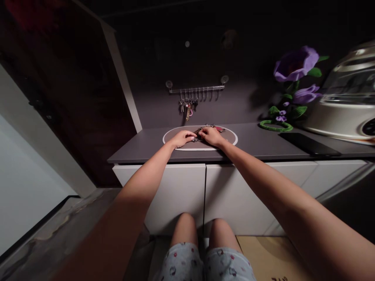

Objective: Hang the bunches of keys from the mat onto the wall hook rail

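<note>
An oval mat (pixel 170 137) with a white rim lies on the grey countertop. Several keys and small metal pieces, with a red item (pixel 219 128) among them, are bunched on the mat. My left hand (pixel 183 138) rests at the bunch's left side, thumb and fingers pinched close to a small metal piece (pixel 194 140). From the right, my right hand (pixel 211 136) bends over the bunch with curled fingers, covering part of it. What either hand's fingertips hold is too small to make out.
A hook rail (pixel 197 89) with hanging keys (pixel 188 111) is on the wall behind. To the right are purple flowers (pixel 297 64), a green ring (pixel 275 125), a black phone (pixel 309 144) and a cream appliance (pixel 345 113). White cabinet doors (pixel 175 191) stand below the counter.
</note>
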### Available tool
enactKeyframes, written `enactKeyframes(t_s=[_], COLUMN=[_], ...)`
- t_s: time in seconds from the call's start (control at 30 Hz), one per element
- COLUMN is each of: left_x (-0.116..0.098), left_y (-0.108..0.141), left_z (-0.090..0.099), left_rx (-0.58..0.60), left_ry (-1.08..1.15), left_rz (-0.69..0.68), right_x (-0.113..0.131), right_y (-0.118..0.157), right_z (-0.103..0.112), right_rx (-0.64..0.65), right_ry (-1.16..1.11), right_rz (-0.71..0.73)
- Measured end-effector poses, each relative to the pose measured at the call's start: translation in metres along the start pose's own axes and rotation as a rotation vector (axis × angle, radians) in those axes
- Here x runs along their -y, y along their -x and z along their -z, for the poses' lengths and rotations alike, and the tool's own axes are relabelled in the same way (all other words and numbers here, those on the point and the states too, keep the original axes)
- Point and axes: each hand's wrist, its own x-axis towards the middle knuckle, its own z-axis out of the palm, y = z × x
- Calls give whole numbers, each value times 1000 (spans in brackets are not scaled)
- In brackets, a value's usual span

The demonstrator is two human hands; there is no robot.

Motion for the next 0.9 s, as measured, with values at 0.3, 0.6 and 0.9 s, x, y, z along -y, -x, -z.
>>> enactKeyframes(t_s=[0.3,0.6,0.9], left_x=[6,8,7], left_y=[-2,-2,-2], left_z=[0,-1,1], left_rx=[-17,-121,-202], left_ry=[-68,30,181], left_rz=[-48,24,62], right_x=[4,5,0], right_y=[-1,-1,-4], right_z=[-2,-1,-6], right_rx=[-10,-1,-2], right_ry=[123,80,-41], right_rz=[8,9,128])
